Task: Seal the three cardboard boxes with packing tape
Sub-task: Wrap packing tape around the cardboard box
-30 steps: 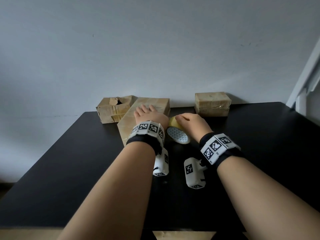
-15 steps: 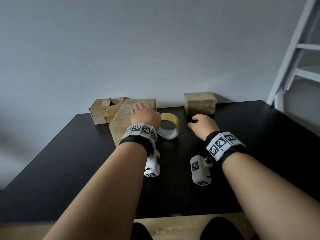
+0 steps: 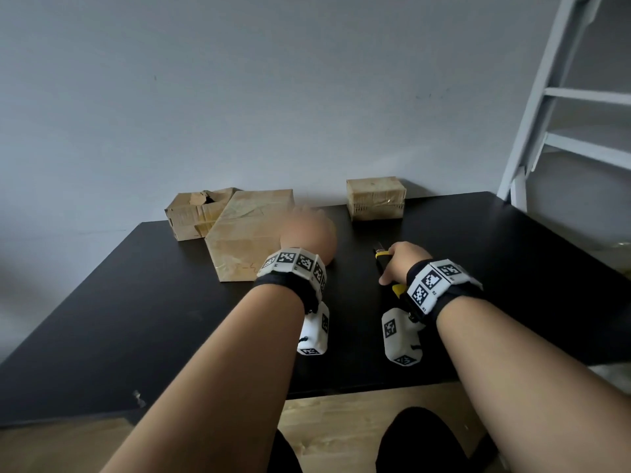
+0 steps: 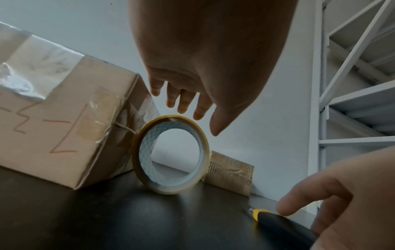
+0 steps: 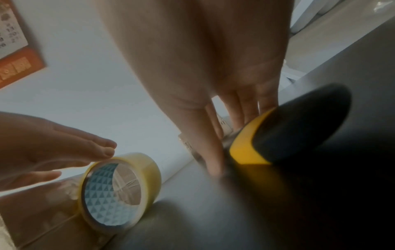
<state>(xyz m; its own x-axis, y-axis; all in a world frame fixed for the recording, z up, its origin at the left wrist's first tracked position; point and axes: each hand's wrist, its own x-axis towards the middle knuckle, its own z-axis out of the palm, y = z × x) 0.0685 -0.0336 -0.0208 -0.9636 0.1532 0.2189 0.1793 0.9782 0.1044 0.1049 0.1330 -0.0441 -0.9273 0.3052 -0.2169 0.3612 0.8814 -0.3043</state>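
Three cardboard boxes stand at the back of the black table point(image 3: 136, 302): a torn-topped box point(image 3: 191, 216), a large taped box point(image 3: 246, 233) point(image 4: 53, 126) and a small box point(image 3: 375, 198). A yellowish tape roll point(image 4: 171, 154) point(image 5: 119, 191) stands on edge against the large box's right side; in the head view my left hand hides it. My left hand point(image 3: 307, 235) point(image 4: 186, 108) hovers just above the roll, fingers straight, holding nothing. My right hand point(image 3: 397, 259) point(image 5: 235, 132) curls over a yellow-and-black utility knife point(image 3: 382, 259) point(image 4: 278, 223) lying on the table to the roll's right.
A grey wall runs right behind the boxes. A white metal ladder frame point(image 3: 563, 114) stands past the table's right rear corner. A calendar point(image 5: 12, 50) hangs on the wall. The table's front edge is near my body, with wooden floor below.
My right hand left the tape roll, moved right and came down on the utility knife. My left hand lifted off the large box and shifted over the roll, which now stands free.
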